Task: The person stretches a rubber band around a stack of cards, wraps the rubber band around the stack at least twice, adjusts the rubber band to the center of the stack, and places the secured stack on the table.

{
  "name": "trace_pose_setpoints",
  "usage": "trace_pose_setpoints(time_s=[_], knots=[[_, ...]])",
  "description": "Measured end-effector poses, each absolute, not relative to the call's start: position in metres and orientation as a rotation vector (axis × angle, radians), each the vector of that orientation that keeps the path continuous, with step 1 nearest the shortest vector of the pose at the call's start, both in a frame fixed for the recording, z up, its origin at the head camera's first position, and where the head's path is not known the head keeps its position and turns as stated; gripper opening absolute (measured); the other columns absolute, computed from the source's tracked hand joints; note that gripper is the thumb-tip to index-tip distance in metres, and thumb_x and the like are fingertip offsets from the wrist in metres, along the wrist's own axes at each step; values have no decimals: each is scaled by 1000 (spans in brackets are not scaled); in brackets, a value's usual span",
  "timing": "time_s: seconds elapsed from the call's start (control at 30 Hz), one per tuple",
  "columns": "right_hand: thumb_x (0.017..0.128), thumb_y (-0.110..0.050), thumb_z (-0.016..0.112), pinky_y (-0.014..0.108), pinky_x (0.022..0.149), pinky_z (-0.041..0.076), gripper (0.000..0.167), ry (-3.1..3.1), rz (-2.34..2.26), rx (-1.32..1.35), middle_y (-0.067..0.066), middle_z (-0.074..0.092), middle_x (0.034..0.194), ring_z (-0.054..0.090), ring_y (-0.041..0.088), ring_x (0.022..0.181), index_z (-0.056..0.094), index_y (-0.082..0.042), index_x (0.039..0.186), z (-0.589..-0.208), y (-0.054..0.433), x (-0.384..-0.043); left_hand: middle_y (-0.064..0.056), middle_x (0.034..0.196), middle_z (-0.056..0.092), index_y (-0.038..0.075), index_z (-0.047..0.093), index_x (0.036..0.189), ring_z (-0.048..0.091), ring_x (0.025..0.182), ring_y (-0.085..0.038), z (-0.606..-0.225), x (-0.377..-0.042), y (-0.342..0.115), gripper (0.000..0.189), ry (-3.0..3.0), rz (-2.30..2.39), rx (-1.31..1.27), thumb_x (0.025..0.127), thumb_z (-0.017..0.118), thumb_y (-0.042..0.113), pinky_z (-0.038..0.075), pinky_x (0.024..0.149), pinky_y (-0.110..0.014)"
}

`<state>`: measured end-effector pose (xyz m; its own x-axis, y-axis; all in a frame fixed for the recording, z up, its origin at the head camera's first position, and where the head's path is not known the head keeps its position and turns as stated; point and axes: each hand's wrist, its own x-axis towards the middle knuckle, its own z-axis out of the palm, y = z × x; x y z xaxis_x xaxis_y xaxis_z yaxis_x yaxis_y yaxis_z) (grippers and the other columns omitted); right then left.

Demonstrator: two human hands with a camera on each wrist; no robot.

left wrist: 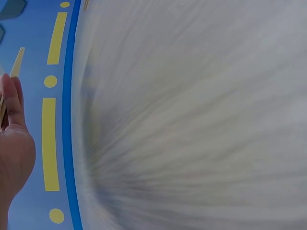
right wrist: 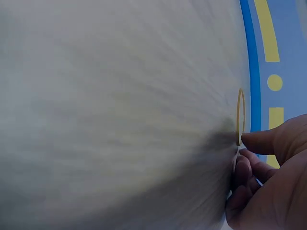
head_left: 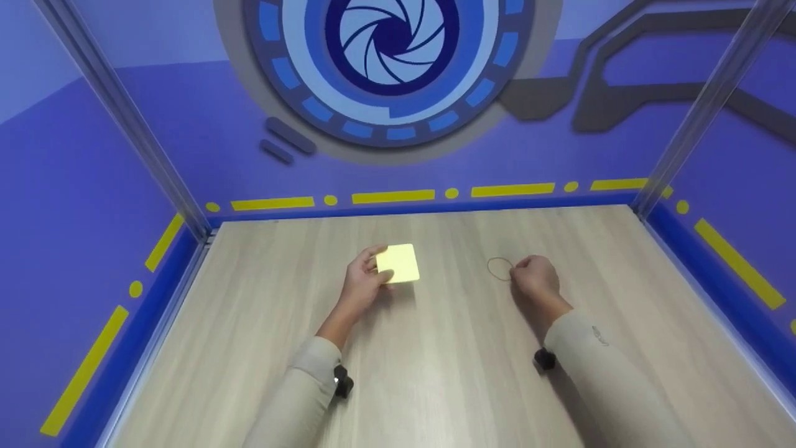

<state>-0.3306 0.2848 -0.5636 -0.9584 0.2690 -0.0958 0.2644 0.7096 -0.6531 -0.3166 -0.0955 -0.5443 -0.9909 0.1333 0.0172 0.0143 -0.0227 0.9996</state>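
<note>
A square yellow pad, like a stack of sticky notes, is gripped at its left side by my left hand, thumb on top. In the left wrist view the pad appears edge-on above the fingers, and part of the left hand is cut off by the frame. To the right, my right hand pinches a thin rubber band between thumb and fingers. Its loop stretches out to the left of the fingertips. The right wrist view shows the band as a narrow tan loop above the right hand.
Both hands are over a light wood-grain table. Blue printed panels with yellow dashes enclose its back and sides, with metal posts at the corners. A small black device sits at each cuff.
</note>
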Motion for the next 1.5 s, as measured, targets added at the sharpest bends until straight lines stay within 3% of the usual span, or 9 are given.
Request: trace_pose_setpoints(time_s=[0.17,0.27,0.37,0.53,0.73,0.87,1.03,1.3,1.5], knots=[[97,-18,54,32,57,43,26,-2998,900,-424,2,58,69,57,23,67,58,-10,72,-563,282,-335,-24,141,66,10,53,154,71,96,-17,-548,-317,-93,61,2094,2206,161,96,66,-4,66,77,-33],[99,-15,48,31,50,38,33,-3051,815,-385,1,49,63,51,21,59,49,-13,66,-563,279,-336,-25,142,65,8,51,155,71,98,-18,-551,-316,-92,61,2064,2212,187,96,66,-4,64,73,-27],[100,-14,47,31,49,39,31,-3064,784,-340,3,53,66,53,22,60,53,-11,70,-564,277,-336,-25,142,65,8,51,154,72,100,-19,-553,-316,-92,61,2059,2214,204,97,66,-5,64,72,-27],[104,-16,45,33,64,47,20,-3004,973,-309,13,59,90,58,29,81,57,0,99,-565,280,-329,-25,141,66,9,51,154,72,100,-20,-554,-315,-92,61,2055,2213,224,96,66,-6,65,72,-30],[104,-15,52,32,80,54,31,-2899,1307,-279,23,64,117,62,31,105,60,8,123,-558,286,-324,-25,138,67,8,51,154,73,96,-18,-553,-314,-96,59,2089,2203,251,98,65,-5,67,73,-33],[98,-10,59,28,72,55,32,-2986,1290,-239,20,71,107,66,27,94,68,10,121,-550,290,-323,-24,138,67,9,52,153,73,96,-18,-552,-313,-98,59,2101,2203,237,97,66,-5,67,73,-32],[95,-8,62,26,64,53,23,-3017,1216,-174,14,73,90,64,21,80,76,8,106,-541,289,-320,-24,138,67,10,52,153,72,96,-19,-551,-311,-99,60,2110,2200,210,97,67,-5,68,78,-42],[106,-17,60,29,74,54,23,-2860,1232,-24,18,74,108,65,24,92,75,-1,111,-527,266,-314,-24,136,68,8,53,152,70,89,-16,-547,-310,-93,61,2117,2204,209,95,67,-7,65,70,-32],[108,-24,64,33,80,55,21,-2762,1292,145,15,74,105,63,26,93,76,-7,113,-506,242,-304,-22,132,68,10,53,153,70,93,-16,-546,-309,-89,61,2116,2188,265,96,66,-8,67,75,-38]])
